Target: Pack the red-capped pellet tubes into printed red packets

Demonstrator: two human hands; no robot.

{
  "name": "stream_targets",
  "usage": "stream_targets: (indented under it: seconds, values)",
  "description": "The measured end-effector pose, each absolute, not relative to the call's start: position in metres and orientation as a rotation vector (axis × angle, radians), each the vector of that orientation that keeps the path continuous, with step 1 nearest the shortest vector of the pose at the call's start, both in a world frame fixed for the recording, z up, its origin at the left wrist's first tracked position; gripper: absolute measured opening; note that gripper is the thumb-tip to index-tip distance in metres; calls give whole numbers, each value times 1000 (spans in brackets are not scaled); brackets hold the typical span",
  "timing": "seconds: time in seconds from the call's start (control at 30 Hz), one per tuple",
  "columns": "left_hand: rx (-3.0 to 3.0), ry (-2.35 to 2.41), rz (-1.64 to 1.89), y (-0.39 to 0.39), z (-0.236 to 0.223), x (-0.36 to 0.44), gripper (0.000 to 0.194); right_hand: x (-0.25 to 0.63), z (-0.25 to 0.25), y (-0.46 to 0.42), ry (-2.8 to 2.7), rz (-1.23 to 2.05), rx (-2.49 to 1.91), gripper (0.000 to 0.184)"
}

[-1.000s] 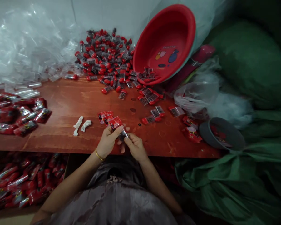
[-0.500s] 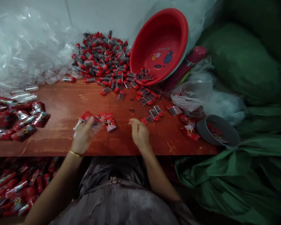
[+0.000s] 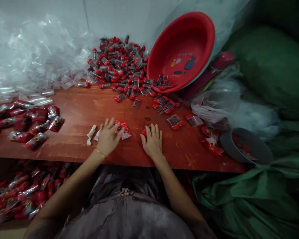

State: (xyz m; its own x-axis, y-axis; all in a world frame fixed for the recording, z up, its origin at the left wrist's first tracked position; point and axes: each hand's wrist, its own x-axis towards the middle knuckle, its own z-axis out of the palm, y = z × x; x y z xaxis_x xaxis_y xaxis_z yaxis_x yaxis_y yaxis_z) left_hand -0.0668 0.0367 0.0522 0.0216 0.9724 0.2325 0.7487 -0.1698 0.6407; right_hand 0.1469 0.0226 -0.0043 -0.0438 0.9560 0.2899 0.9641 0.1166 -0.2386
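My left hand (image 3: 108,137) is over the table with its fingers spread, next to a small stack of flat red printed packets (image 3: 124,129). Its thumb comes close to the stack; no object shows in its grasp. Two crumpled white strips (image 3: 91,134) lie just left of it. My right hand (image 3: 152,142) rests palm down farther right, fingers stretched out over a small red piece (image 3: 144,132) that it mostly covers. Just beyond it lies a pair of red-capped clear tubes with dark contents (image 3: 174,122).
Filled red packets (image 3: 40,116) lie at left, below a heap of clear plastic sleeves (image 3: 37,56). Many red-capped tubes (image 3: 117,63) are piled at the back beside a tilted red basin (image 3: 184,39). A grey bowl (image 3: 246,146) stands at right, near green cloth (image 3: 239,196).
The red packet that was in my left hand is out of it, and that hand has opened. My right hand has spread its fingers over a red piece. The view has shifted slightly.
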Motion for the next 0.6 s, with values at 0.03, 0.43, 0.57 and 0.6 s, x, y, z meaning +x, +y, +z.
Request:
stream_targets:
  seconds: [0.03, 0.43, 0.57, 0.6]
  values:
    - [2123, 1766, 790, 36, 44, -53, 36, 148, -5, 22, -2015, -31, -1863, 49]
    - [2226, 1799, 697, 34, 17, -38, 26, 143, 2, 20, -1962, -168, -1614, 35]
    - [2075, 1811, 961, 31, 16, -45, 43, 118, 24, 29, -2040, -14, -1696, 43]
    - [2053, 1834, 991, 31, 17, -47, 46, 112, 27, 34, -2055, 38, -1756, 46]
